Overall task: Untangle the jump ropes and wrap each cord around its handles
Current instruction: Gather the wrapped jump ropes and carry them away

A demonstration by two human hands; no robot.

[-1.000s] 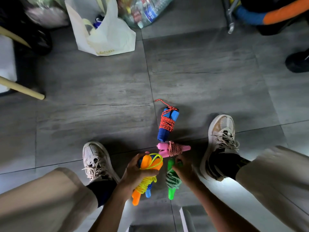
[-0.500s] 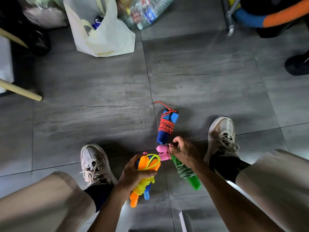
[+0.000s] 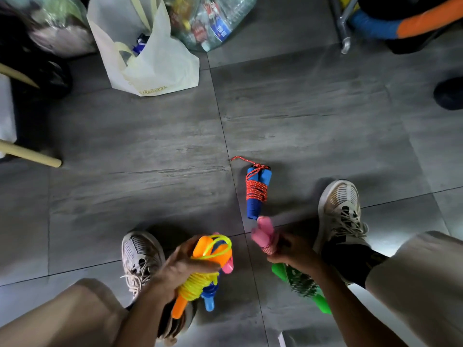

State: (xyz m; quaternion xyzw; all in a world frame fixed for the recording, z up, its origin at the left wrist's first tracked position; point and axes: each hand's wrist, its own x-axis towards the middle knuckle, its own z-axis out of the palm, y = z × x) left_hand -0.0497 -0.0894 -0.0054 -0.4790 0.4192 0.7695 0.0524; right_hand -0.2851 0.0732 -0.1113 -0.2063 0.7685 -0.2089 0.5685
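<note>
Grey floor tiles [image 3: 150, 151] fill the head view, bags along the top edge. At lower centre the left hand [image 3: 180, 269] grips the orange-handled rope [image 3: 200, 279]; the right hand [image 3: 293, 254] curls round the pink bundle [image 3: 263, 234] and green bundle [image 3: 303, 284]. The blue-handled rope [image 3: 256, 191] lies wrapped on the floor at centre. Best gather it next without loosening any coils.

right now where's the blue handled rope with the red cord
In the head view the blue-handled rope lies on the floor, centre-right, just beyond the pink handles.
</note>
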